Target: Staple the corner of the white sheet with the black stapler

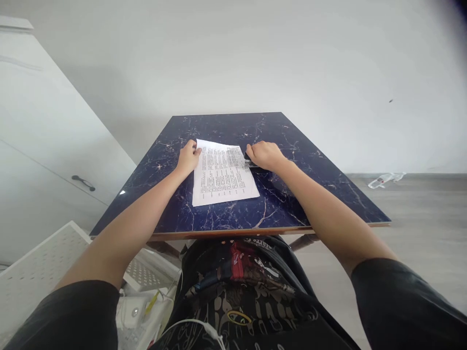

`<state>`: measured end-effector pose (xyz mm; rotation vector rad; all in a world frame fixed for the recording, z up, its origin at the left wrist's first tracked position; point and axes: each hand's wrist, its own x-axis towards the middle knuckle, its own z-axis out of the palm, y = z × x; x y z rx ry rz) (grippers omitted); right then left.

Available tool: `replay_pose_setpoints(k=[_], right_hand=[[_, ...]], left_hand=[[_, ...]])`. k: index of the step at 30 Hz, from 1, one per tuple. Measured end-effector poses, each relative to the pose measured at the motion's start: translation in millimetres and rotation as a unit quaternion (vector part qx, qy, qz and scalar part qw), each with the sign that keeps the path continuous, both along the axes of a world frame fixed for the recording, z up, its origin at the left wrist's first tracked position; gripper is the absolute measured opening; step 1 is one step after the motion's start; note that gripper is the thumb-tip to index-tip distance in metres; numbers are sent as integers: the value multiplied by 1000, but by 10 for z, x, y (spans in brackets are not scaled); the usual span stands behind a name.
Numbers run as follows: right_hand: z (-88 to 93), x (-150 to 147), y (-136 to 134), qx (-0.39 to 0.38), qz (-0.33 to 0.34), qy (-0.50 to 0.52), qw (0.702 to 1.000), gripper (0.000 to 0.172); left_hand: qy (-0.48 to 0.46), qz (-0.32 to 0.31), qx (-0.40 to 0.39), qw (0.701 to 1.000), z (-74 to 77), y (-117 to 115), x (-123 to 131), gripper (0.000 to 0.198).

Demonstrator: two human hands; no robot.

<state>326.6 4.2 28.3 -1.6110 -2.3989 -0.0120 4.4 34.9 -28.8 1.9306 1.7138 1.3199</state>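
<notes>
Printed white paper [224,177], perhaps more than one sheet, lies on the dark blue marbled table [219,218], its upper left corner slightly raised. My left hand [188,156] pinches the paper's upper left edge between thumb and fingers. At the paper's right edge my right hand [265,154] is closed around a dark tool with a metallic part [251,164], which meets the sheet's edge. The hand hides much of that tool, so its exact kind cannot be made out.
A white cabinet [47,146] with a dark handle [83,183] stands at the left. White perforated baskets [47,257] with cables and small items are at the lower left. A clear plastic wrapper [386,180] lies on the floor at the right, near the wall.
</notes>
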Motion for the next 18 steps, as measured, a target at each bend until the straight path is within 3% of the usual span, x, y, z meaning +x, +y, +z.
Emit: replay_pose_setpoints(k=[6, 9, 11, 13, 16, 18], right_hand=[[132, 457, 96, -138, 89, 35, 986, 55], [145, 517, 141, -86, 0, -8, 996, 46], [139, 442, 140, -35, -90, 17, 995, 41], [134, 275, 98, -41, -127, 90, 987, 40], [124, -91, -33, -145, -90, 177, 969, 40], [100, -334, -133, -185, -55, 181, 964, 40]], left_hand=[[60, 56, -25, 996, -30, 4, -37, 41], [120, 64, -52, 989, -15, -16, -28, 31], [142, 53, -69, 986, -2, -28, -18, 22], [146, 47, -70, 986, 12, -43, -5, 22], [151, 48, -80, 984, 41, -77, 21, 27], [164, 50, -97, 980, 65, -104, 38, 28]])
